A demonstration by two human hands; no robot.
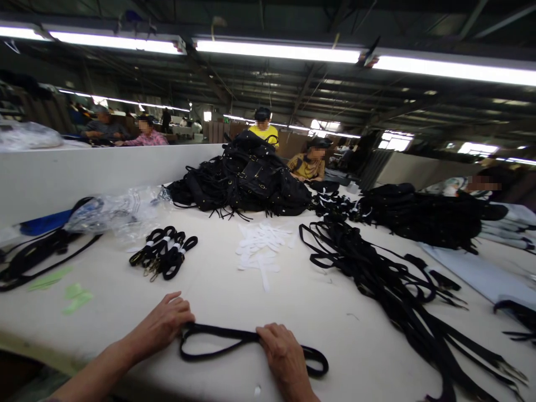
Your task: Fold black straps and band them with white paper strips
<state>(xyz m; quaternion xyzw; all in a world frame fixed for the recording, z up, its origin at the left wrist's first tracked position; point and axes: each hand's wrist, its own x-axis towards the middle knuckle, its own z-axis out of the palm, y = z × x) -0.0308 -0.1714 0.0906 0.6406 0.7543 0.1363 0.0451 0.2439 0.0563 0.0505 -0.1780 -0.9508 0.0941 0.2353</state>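
Observation:
A black strap (pixel 221 331) lies in long loops on the pale table near its front edge. My left hand (pixel 170 318) is closed on the strap's left end, with the fingertips pressed together there. Farther right, my right hand (pixel 281 352) grips the same strap from above, and a rounded loop sticks out past it to the right. Beyond my left hand sit several folded black straps (pixel 165 251) with white bands and metal hooks. White paper strips (pixel 263 245) are piled past the middle of the strap.
A large heap of black bags (pixel 251 178) stands at the back. Long black straps (pixel 377 279) spread down the right side. Clear plastic bags (pixel 121 212) and green slips (pixel 76 297) lie at left. Several people sit beyond the table (pixel 218 268).

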